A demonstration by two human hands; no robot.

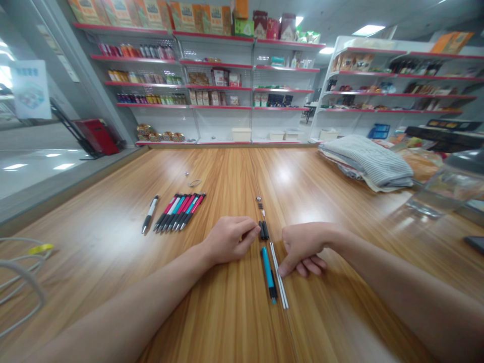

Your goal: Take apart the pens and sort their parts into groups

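Table (223, 307), folded cloths (370, 160), blue barrel (267, 267)

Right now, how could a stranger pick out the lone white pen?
On the table, find the row of pens left of the left hand. Left of it lies a white pen with a black grip, set apart from the row.

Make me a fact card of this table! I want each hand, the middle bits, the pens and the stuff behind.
left hand: curled, fingertips beside two short black tubes; touching is hard to tell
right hand: fingers bent, thumb close to two thin white sticks
middle: blue tube, lying left of the white sticks
pens: slanted row of pink, blue and white ones; one white-and-black pen apart, to its left
table: wood-patterned
behind: stocked shelves
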